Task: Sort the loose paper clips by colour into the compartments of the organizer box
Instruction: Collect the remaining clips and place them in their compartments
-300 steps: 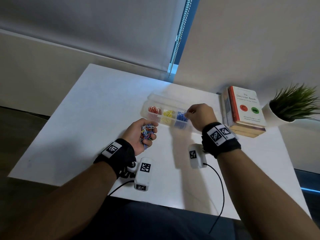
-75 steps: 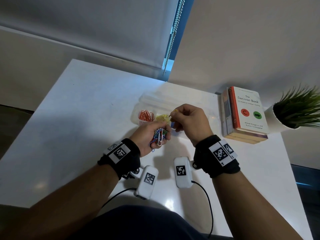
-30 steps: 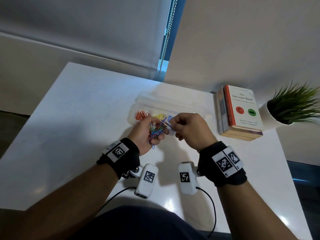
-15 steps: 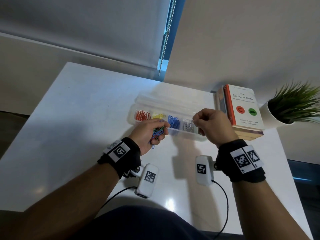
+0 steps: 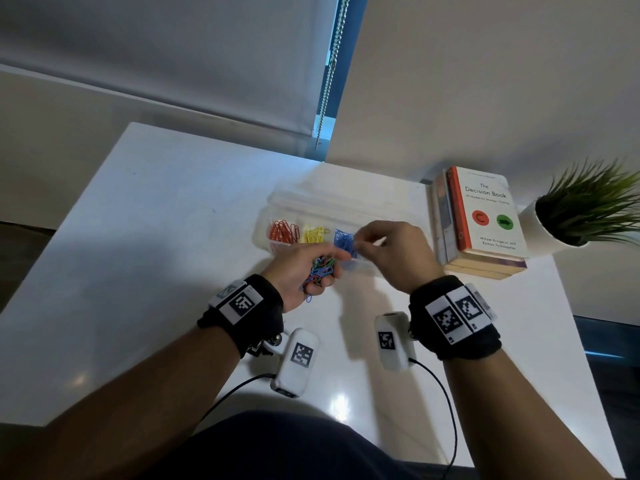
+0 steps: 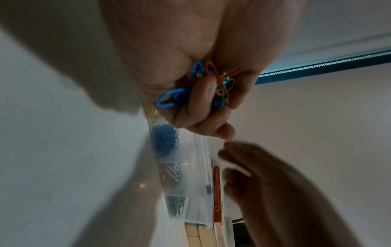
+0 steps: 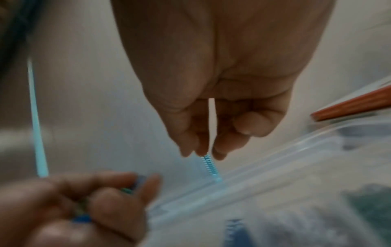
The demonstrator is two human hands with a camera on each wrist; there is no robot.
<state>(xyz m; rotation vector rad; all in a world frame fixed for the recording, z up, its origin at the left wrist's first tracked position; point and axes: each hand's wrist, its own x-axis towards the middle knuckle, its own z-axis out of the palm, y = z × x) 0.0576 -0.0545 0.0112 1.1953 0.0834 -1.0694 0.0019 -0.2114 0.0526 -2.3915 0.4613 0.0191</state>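
Note:
My left hand (image 5: pixel 325 268) hovers just in front of the clear organizer box (image 5: pixel 264 239) and grips a bunch of mixed paper clips (image 5: pixel 320 268). Blue, orange and green clips (image 6: pixel 213 83) stick out between its curled fingers (image 6: pixel 203 107). The right hand (image 5: pixel 363 242) is above the box, blurred, its fingertips close to the left hand. In the right wrist view the right hand (image 7: pixel 208 153) has thumb and fingers slightly apart with no clip between them. The box holds red clips (image 5: pixel 282 232), yellow clips (image 5: pixel 313 233), blue clips (image 5: pixel 344 239), white clips (image 6: pixel 172 170) and green clips (image 6: pixel 176 205) in separate compartments.
The box's clear lid (image 5: pixel 311 199) lies open behind it. A stack of books (image 5: pixel 481 216) sits right of the box, with a potted plant (image 5: pixel 585 209) beyond it. The white table's (image 5: pixel 156 237) left and near edges are in view.
The right hand pulled a white clip from the bunch, carried it right to the white compartment, and has now swung back left to the left hand without it. The left hand stayed put.

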